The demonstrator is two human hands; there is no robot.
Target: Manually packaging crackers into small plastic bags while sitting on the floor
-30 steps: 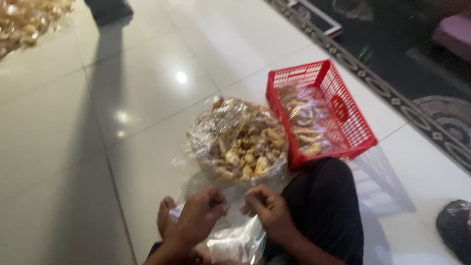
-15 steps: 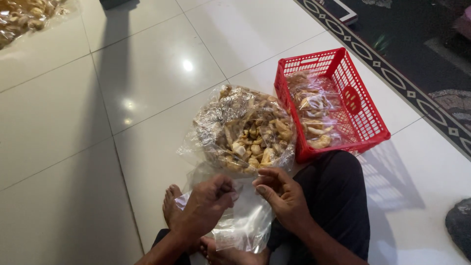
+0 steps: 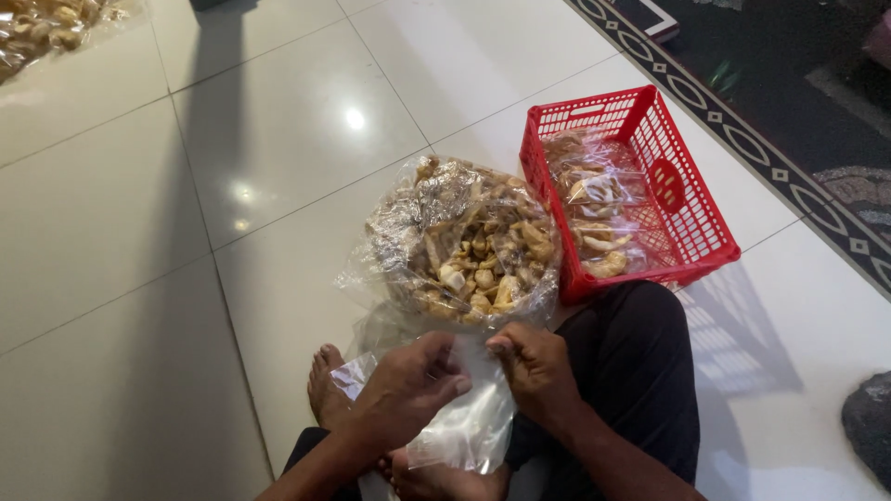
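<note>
Clear plastic, a small empty bag (image 3: 469, 422), is pinched at its top by both hands: left hand (image 3: 408, 390), right hand (image 3: 538, 371). At 12 o'clock sits a big bag of snacks (image 3: 464, 246); at 2 o'clock, a red basket (image 3: 691, 199).

**Both hands meet low in front of the body**

The left hand (image 3: 408, 385) comes in from the lower left, forearm angled up and to the right, fingers curled and the thumb pressed toward the fingertips in a pinch. The right hand (image 3: 538, 371) sits just beside it, knuckles up, fingers bent downward and closed in a similar pinch. The 2 hands nearly touch at the fingertips. Both wrists are bare.
</note>
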